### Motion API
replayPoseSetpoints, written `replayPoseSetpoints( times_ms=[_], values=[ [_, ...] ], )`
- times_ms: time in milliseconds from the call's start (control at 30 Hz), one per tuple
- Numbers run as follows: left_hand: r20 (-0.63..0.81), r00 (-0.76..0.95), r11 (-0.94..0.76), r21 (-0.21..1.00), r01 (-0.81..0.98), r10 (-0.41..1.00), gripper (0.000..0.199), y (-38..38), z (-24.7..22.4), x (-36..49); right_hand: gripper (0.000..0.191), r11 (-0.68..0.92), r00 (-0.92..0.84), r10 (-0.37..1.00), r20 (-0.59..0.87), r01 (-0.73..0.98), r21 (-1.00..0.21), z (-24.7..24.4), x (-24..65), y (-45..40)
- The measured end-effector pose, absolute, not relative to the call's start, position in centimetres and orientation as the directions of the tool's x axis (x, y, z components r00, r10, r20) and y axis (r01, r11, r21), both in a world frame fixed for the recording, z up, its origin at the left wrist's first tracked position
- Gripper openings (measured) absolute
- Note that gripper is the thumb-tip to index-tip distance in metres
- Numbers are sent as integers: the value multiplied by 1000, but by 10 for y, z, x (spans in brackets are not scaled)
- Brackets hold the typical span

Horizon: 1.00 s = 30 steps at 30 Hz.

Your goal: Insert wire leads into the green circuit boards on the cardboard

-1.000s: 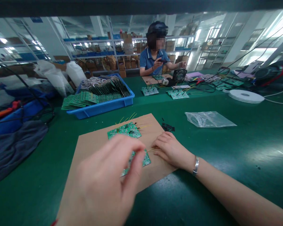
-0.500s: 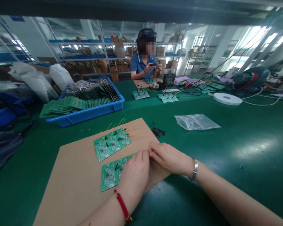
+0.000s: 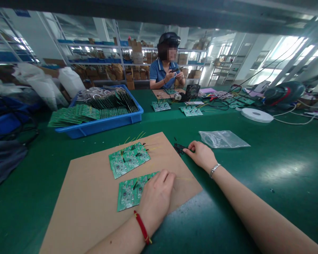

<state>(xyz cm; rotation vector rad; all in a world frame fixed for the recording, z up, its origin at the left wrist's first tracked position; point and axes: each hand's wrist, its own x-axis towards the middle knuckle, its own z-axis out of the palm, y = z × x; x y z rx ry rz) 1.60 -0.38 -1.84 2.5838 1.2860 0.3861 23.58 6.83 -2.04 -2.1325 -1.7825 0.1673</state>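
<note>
My left hand (image 3: 157,199), with a red string on the wrist, lies on the right end of a green circuit board (image 3: 128,193) and hides part of it. That board sits on a brown cardboard sheet (image 3: 82,201). Further up the sheet lies a second green circuit board (image 3: 128,160), with thin yellow wires and small black parts standing from it. My right hand (image 3: 198,155), wearing a silver bracelet, is off the sheet's far corner. Its fingertips reach a small pile of black parts (image 3: 178,148). Whether they hold a piece, I cannot tell.
A clear plastic bag (image 3: 222,139) lies right of the black parts on the green bench mat (image 3: 254,183). Beyond stands a blue tray (image 3: 100,126) stacked with circuit boards. A seated co-worker (image 3: 165,68) holds a tool among boards, cables and a white tape roll (image 3: 256,115).
My right hand has moved away from my left hand, up and right to the black parts. My left hand has shifted slightly down on the lower board. The view has tilted slightly.
</note>
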Motion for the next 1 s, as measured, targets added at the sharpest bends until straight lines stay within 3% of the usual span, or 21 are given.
replayPoseSetpoints(
  times_ms=[367, 667, 867, 1000],
  values=[
    [154, 474, -493, 399, 773, 867, 23, 2, -15, 8, 8, -124, 111, 992, -58, 939, -321, -7, 241, 66],
    [181, 460, -491, 415, 766, 870, 22, 4, -17, 8, 8, 23, -10, 998, 60, 977, -210, -5, 227, 56],
    [226, 413, -468, 519, 716, 882, 21, 4, -18, 8, 13, 10, -1, 999, 35, 964, -265, -5, 228, 58],
    [220, 409, -460, 526, 715, 886, 21, 4, -18, 9, 11, -22, 27, 1000, 10, 951, -310, -4, 233, 58]
  ],
)
